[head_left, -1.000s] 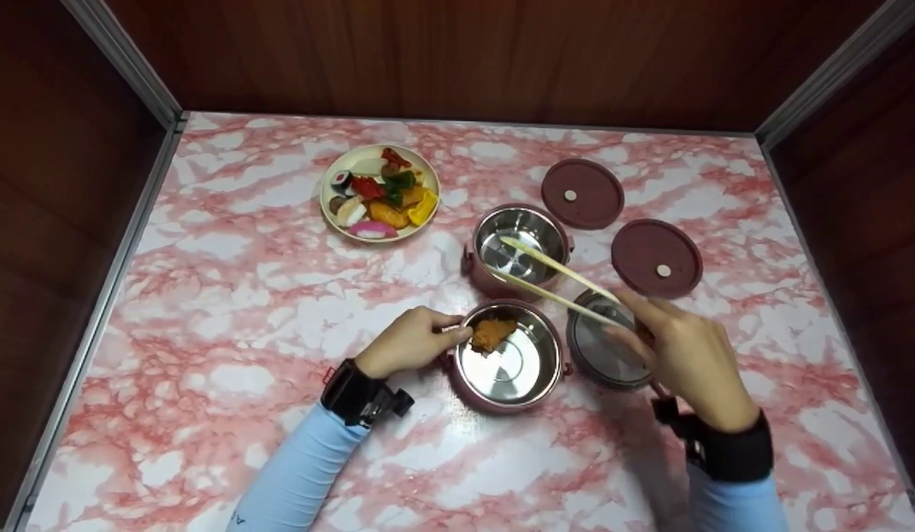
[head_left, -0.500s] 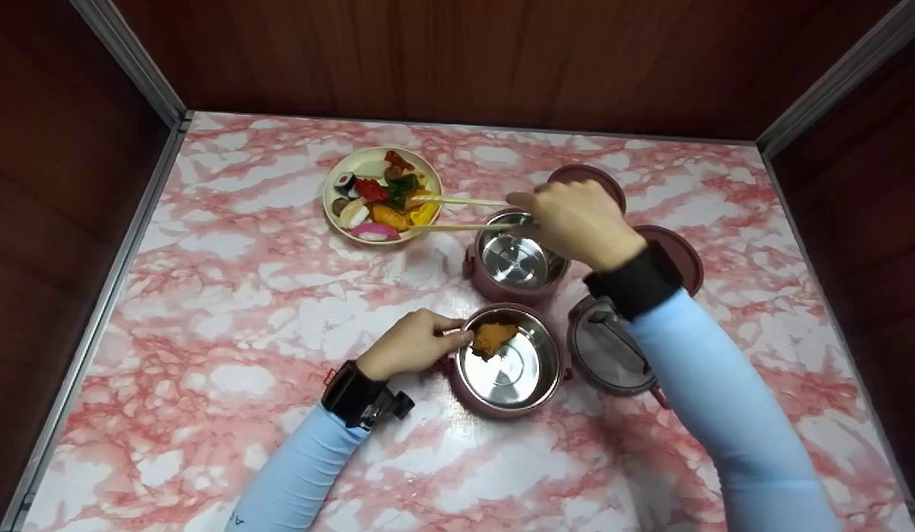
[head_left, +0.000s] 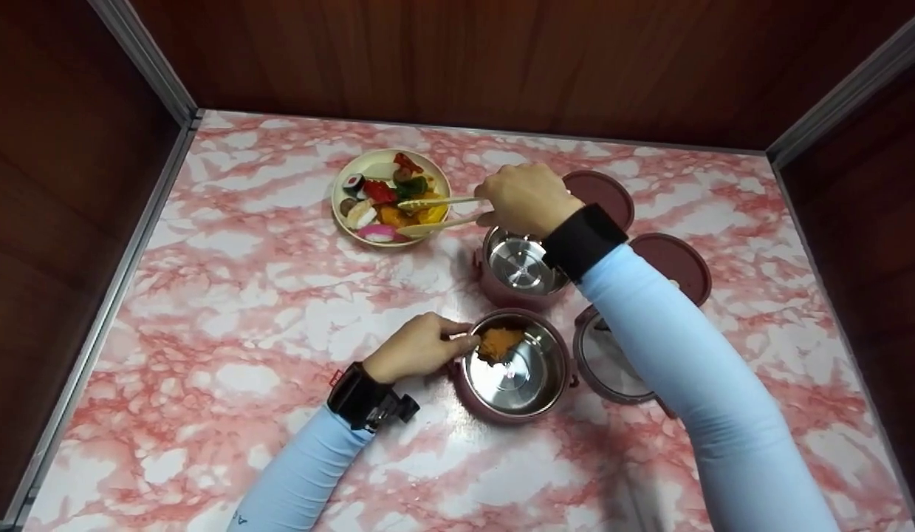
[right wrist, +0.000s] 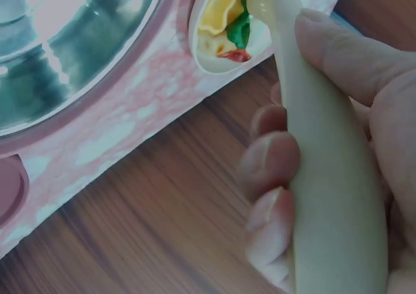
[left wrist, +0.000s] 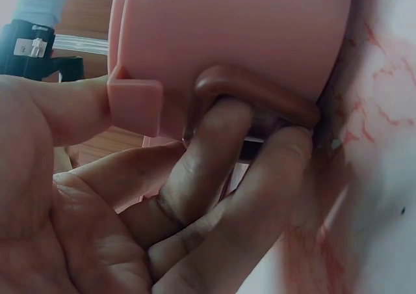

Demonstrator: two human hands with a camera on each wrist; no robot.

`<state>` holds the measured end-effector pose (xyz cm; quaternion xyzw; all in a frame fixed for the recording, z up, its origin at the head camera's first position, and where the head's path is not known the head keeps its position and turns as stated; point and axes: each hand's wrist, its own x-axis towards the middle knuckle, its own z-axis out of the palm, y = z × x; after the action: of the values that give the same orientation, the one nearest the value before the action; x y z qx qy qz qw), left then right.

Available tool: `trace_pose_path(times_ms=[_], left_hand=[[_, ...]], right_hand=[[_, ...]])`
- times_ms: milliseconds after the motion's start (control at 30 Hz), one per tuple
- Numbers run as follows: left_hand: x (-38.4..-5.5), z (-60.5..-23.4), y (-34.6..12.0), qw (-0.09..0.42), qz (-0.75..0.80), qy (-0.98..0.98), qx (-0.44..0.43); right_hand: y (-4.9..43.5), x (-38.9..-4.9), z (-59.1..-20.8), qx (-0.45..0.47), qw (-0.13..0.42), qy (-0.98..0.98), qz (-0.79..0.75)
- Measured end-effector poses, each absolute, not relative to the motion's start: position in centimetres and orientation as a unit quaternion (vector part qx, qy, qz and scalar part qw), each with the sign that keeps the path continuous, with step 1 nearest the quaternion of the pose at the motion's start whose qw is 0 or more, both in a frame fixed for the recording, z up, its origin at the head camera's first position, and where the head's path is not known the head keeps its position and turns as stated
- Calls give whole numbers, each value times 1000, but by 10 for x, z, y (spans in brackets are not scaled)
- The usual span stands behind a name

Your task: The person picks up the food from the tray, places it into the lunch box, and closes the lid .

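My left hand holds the near pink-brown pot at its left side, thumb at the rim. In the left wrist view two fingers are hooked under its side handle. A brown, fried-looking food piece lies inside this steel-lined pot. My right hand grips pale tongs, fingers wrapped around them, as the right wrist view shows. Their parted tips reach over the cream plate, at the orange and yellow food pieces. A pink-topped piece lies by the lower tip.
Behind the near pot stands a second steel-lined pot, partly under my right wrist. Two dark red lids lie at the right. A grey, dark-rimmed round lid is half covered by my right sleeve. Wooden walls enclose the table.
My right hand has swung the tongs from over the far pot leftward to the plate, and their tips have drawn somewhat closer together. The left hand stays at the near pot.
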<state>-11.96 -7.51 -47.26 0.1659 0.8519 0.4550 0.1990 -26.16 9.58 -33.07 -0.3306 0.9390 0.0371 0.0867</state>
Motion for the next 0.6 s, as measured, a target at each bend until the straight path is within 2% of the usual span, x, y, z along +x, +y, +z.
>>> trace_pose_path(times_ms=[133, 367, 600], left_hand=[[-119, -472, -76, 193, 455, 852, 171], [-119, -472, -76, 190, 452, 853, 176], [-119, -472, -75, 190, 447, 855, 180]], right_hand=[[86, -262, -327, -318, 98, 941, 64], [57, -261, -319, -294, 63, 935, 186], [52, -265, -319, -295, 60, 934, 193]])
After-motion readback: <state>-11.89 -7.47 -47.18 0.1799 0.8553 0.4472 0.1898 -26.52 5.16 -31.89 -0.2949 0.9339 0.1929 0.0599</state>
